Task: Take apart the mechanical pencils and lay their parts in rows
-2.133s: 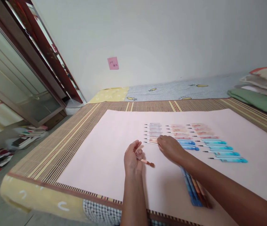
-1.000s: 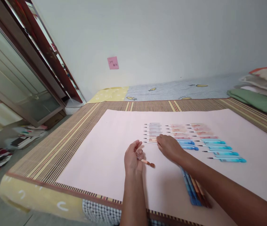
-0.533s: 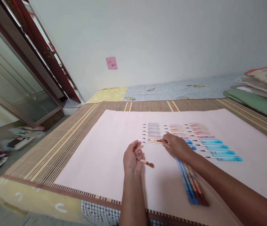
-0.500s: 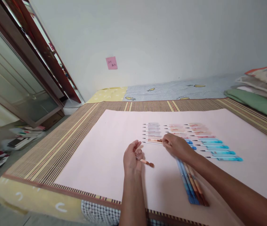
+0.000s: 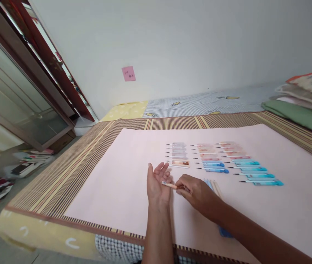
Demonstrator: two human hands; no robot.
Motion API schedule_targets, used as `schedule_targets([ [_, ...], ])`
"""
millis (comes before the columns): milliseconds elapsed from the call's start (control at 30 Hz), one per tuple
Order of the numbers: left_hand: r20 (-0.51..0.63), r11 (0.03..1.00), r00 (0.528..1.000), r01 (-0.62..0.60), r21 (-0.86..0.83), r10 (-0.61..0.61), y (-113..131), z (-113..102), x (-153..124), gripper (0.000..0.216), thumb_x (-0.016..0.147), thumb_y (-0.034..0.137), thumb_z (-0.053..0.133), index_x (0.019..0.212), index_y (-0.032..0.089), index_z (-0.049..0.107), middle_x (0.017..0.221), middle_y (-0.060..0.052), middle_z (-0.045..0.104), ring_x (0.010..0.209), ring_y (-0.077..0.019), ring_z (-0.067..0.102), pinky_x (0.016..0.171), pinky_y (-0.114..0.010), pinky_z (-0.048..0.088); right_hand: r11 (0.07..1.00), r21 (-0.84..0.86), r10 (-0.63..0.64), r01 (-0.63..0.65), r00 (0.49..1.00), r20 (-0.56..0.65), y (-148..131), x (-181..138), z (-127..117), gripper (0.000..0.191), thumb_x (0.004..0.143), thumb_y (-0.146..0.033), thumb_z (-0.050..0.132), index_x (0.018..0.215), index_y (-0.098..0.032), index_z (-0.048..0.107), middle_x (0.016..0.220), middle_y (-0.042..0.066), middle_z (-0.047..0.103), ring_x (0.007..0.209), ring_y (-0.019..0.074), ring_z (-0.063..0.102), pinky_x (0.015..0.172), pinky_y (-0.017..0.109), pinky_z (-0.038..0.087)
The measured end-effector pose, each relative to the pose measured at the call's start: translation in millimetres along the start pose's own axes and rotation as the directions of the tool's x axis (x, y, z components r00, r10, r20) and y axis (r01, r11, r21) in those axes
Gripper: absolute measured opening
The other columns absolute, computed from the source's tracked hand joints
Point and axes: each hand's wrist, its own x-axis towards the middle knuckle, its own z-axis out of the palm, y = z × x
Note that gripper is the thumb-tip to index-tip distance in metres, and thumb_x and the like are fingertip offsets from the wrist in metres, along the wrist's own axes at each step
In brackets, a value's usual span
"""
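My left hand (image 5: pixel 158 185) lies palm up over the pale pink sheet (image 5: pixel 112 176), its fingers spread and loosely curled. Across its palm rests the light end of a short peach pen cap (image 5: pixel 169 185). My right hand (image 5: pixel 198 192) pinches the cap's brown end between thumb and fingers. Just beyond the left fingertips lies a peach and brown cap (image 5: pixel 180 163) beside thin white refills with black tips. A bundle of long pen pieces (image 5: pixel 215 187) is partly hidden beneath my right forearm.
Laid out in columns are grey pen parts (image 5: pixel 179 149), pinkish ones (image 5: pixel 204 150), blue ones (image 5: pixel 215 169) and turquoise ones (image 5: pixel 265 176). The sheet lies on a striped mat (image 5: pixel 62 165). Folded cloth (image 5: pixel 296 115) is stacked at the right; a pink note (image 5: pixel 128 73) hangs on the wall.
My right hand has moved from the rows down and left to my left palm, and now grips the peach cap's brown end. The left hand's fingers have opened wider.
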Motion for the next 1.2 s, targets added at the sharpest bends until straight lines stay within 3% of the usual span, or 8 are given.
schedule_targets([
  [167, -0.06, 0.996, 0.997, -0.053, 0.069, 0.057, 3.7, 0.3, 2.0, 0.043, 0.096, 0.05, 0.051, 0.087, 0.012, 0.069, 0.108, -0.016, 0.07, 0.088, -0.0208, 0.069, 0.07, -0.032, 0.06, 0.998, 0.031, 0.048, -0.048, 0.999, -0.006, 2.9, 1.2, -16.0, 0.015, 0.09, -0.026, 0.051, 0.084, -0.021, 0.064, 0.082, 0.002, 0.064, 0.076, 0.0175, 0.057, 0.068, 0.03, 0.038],
  [333, -0.033, 0.95, 0.996, -0.066, 0.306, 0.08, 1.9, 0.8, 2.0, 0.012, 0.079, 0.019, 0.066, 0.082, 0.01, 0.072, 0.086, -0.01, 0.07, 0.066, -0.0122, 0.063, 0.052, -0.02, 0.049, 0.981, 0.14, 0.129, -0.132, 0.991, 0.03, 8.1, 4.3, -27.1, 0.021, 0.091, -0.033, 0.048, 0.08, -0.021, 0.061, 0.07, -0.001, 0.059, 0.066, 0.0166, 0.052, 0.062, 0.029, 0.035],
  [467, 0.173, 0.864, 0.983, -0.14, 0.484, 0.062, -0.4, -2.6, 2.6, 0.025, 0.062, 0.016, 0.075, 0.086, 0.008, 0.075, 0.077, -0.008, 0.069, 0.063, -0.0107, 0.061, 0.048, -0.017, 0.041, 0.973, 0.17, 0.148, -0.156, 0.987, 0.061, 15.3, 4.7, -30.3, 0.023, 0.091, -0.032, 0.046, 0.077, -0.021, 0.06, 0.068, -0.001, 0.058, 0.063, 0.0158, 0.051, 0.061, 0.028, 0.036],
  [633, 0.245, 0.767, 0.967, -0.21, 0.607, 0.071, -1.1, -7.0, 4.4, 0.024, 0.055, 0.02, 0.083, 0.074, 0.01, 0.072, 0.064, -0.004, 0.066, 0.058, -0.0114, 0.06, 0.06, -0.024, 0.049, 0.985, 0.073, 0.155, -0.159, 0.986, 0.058, 17.5, 2.2, -29.9, 0.024, 0.093, -0.033, 0.046, 0.079, -0.022, 0.062, 0.069, 0.0, 0.061, 0.064, 0.0171, 0.054, 0.06, 0.029, 0.037],
  [767, 0.206, 0.747, 0.973, -0.214, 0.63, 0.106, -4.6, -6.9, 4.3, 0.021, 0.054, 0.021, 0.082, 0.067, 0.011, 0.069, 0.062, -0.004, 0.065, 0.057, -0.0127, 0.06, 0.065, -0.028, 0.052, 0.992, -0.109, 0.05, -0.062, 0.993, -0.103, 18.7, 1.5, -26.6, 0.014, 0.09, -0.03, 0.056, 0.101, -0.023, 0.064, 0.088, 0.003, 0.069, 0.08, 0.0209, 0.061, 0.069, 0.031, 0.042],
  [967, 0.202, 0.704, 0.969, -0.241, 0.668, 0.141, -10.6, -8.9, 5.1, 0.018, 0.061, 0.025, 0.079, 0.069, 0.012, 0.069, 0.065, -0.005, 0.066, 0.059, -0.0134, 0.06, 0.065, -0.03, 0.05, 0.917, -0.381, -0.183, 0.121, 0.975, -0.13, 25.6, 6.8, -25.2, 0.017, 0.095, -0.02, 0.053, 0.08, -0.02, 0.062, 0.081, 0.006, 0.062, 0.078, 0.0215, 0.054, 0.072, 0.034, 0.039],
  [1100, 0.116, 0.595, 0.952, -0.27, 0.757, 0.284, -4.2, -9.9, 5.7, 0.023, 0.07, 0.03, 0.074, 0.086, 0.014, 0.071, 0.082, -0.007, 0.069, 0.067, -0.015, 0.063, 0.059, -0.026, 0.043, 0.898, -0.433, -0.159, 0.077, 0.975, -0.157, 34.1, 18.5, -25.8, 0.017, 0.094, -0.017, 0.054, 0.08, -0.019, 0.063, 0.088, 0.008, 0.061, 0.083, 0.0223, 0.053, 0.073, 0.033, 0.039],
  [1200, 0.023, 0.622, 0.932, -0.259, 0.739, 0.362, 2.0, -9.1, 5.9, 0.027, 0.073, 0.035, 0.072, 0.09, 0.014, 0.071, 0.091, -0.008, 0.07, 0.072, -0.0156, 0.063, 0.06, -0.026, 0.041, 0.873, -0.488, -0.083, 0.007, 0.987, -0.134, 42.5, 31.2, -24.8, 0.015, 0.089, -0.011, 0.056, 0.078, -0.019, 0.061, 0.088, 0.008, 0.061, 0.082, 0.0215, 0.052, 0.073, 0.033, 0.037],
])
